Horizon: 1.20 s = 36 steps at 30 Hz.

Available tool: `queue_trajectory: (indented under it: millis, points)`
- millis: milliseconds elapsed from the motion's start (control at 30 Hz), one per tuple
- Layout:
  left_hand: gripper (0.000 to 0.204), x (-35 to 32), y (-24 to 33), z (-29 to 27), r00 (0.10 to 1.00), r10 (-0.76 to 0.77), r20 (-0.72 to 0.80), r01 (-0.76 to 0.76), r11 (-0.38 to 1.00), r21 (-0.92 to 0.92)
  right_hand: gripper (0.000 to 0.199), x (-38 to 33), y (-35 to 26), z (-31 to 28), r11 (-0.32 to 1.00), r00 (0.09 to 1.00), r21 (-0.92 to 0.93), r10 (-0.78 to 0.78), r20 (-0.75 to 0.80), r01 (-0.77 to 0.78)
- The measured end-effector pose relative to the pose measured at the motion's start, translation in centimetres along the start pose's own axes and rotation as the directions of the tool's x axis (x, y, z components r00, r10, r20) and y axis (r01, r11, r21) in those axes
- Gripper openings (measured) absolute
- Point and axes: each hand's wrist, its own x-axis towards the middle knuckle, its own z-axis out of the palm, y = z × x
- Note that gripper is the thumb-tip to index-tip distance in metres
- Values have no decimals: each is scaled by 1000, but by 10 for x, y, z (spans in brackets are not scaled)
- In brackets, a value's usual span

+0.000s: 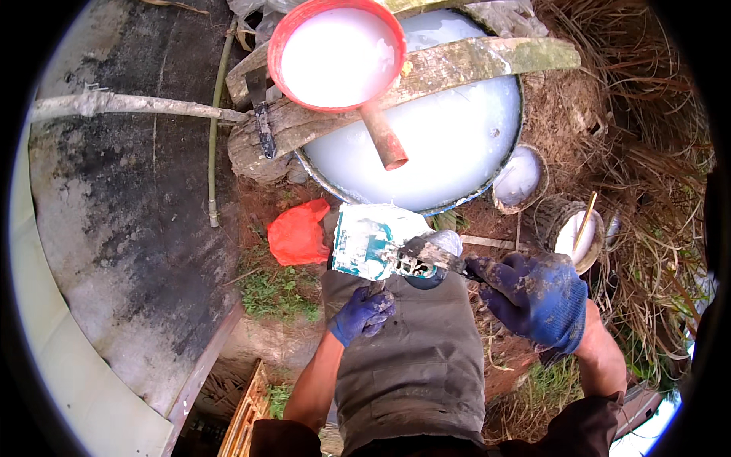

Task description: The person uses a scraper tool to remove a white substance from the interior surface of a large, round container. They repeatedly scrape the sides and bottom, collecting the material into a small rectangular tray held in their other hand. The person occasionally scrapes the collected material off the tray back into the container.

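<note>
Both my hands wear dirty blue gloves. My left hand (364, 314) is closed around a short handle under a teal plate (365, 242) thickly smeared with white paste. My right hand (533, 293) grips the dark handle of a scraper (434, 255), whose stained blade points left and overlaps the plate's right side. Whether the blade touches the plate, I cannot tell. Just beyond the plate stands a big round tub (442, 152) of milky white liquid. A red dipper (392, 152) full of white liquid rests on a wooden plank (487, 65) laid across the tub.
Another scraper (263, 122) lies on the planks' left end. Right of the tub stand a small bucket (542, 183) and one with a stick (585, 221), both holding white matter. A red plastic bag (298, 233) lies left, near a dark slab (137, 228). Dry grass (647, 122) borders the right.
</note>
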Motion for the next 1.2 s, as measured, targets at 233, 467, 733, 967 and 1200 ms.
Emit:
queue_trajectory:
  millis: [233,467,733,967,1200]
  points:
    - [22,34,-25,-39,966,100,237,-40,968,-246,25,73,-39,2,990,962,-129,-12,274,49]
    - [30,45,-44,-41,981,190,-46,-191,981,-28,21,158,-116,31,942,875,-240,-99,473,236]
    - [34,42,-26,-53,947,245,-209,-251,968,0,14,238,-169,74,801,780,-475,16,626,365]
    - [32,81,-47,-74,969,224,-102,-224,974,8,18,266,-199,83,796,712,-532,194,675,288]
    - [35,92,-57,-66,943,320,-97,-316,947,51,14,260,-193,103,800,722,-565,267,638,202]
